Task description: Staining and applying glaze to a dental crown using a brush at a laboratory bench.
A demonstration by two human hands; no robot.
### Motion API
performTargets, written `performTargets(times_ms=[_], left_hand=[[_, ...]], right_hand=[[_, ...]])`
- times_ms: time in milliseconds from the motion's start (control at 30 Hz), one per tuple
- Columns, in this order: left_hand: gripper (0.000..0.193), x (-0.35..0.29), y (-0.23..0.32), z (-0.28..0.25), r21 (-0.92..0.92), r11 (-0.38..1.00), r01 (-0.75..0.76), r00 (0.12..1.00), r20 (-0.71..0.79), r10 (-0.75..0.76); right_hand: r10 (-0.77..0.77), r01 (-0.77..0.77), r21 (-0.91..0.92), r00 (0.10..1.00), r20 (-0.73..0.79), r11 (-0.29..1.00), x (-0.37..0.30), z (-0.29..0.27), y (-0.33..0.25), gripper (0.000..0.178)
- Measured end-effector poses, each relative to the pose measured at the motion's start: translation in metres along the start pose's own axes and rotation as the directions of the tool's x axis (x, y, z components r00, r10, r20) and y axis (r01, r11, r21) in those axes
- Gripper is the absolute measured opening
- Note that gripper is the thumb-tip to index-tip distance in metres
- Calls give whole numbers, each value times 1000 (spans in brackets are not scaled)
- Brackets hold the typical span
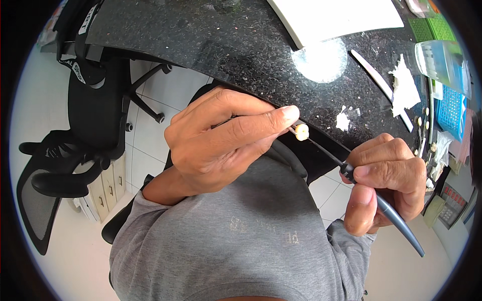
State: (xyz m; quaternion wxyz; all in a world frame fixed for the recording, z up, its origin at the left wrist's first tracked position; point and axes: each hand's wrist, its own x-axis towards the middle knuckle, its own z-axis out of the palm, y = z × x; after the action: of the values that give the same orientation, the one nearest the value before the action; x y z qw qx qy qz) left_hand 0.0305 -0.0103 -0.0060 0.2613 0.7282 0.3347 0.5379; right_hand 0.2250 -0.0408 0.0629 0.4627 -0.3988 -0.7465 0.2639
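My left hand (226,133) is closed, its thumb and fingers pinching a thin stick that they mostly hide. On the stick's end sits a small cream-yellow tooth crown (302,132), just off the counter's front edge. My right hand (386,178) grips a fine brush-like tool (394,216) with a tapered blue-grey handle and a black collar. Its long, thin dark shaft points up and left, and the tip reaches the crown; whether it touches cannot be told.
On the black speckled counter (226,40) lie a white sheet (341,17), a pale flat strip (374,75), a crumpled tissue (404,88) and white scraps (343,120). A clear container (442,65) and a blue basket (450,113) stand right. A black office chair (95,110) is left.
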Motion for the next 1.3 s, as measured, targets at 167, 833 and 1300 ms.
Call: performTargets(times_ms=[167, 833, 1300], left_hand=[[29, 0, 3, 1, -19, 1000, 14, 1000, -8, -14], [30, 10, 5, -3, -138, 985, 102, 994, 51, -96], [41, 9, 1, -16, -79, 993, 89, 986, 145, -77]], right_hand=[[5, -5, 22, 1000, -18, 1000, -2, -2, -2, 12], [185, -197, -15, 944, -272, 980, 11, -37, -5, 34], [291, -292, -14, 955, -60, 956, 115, -25, 38, 12]])
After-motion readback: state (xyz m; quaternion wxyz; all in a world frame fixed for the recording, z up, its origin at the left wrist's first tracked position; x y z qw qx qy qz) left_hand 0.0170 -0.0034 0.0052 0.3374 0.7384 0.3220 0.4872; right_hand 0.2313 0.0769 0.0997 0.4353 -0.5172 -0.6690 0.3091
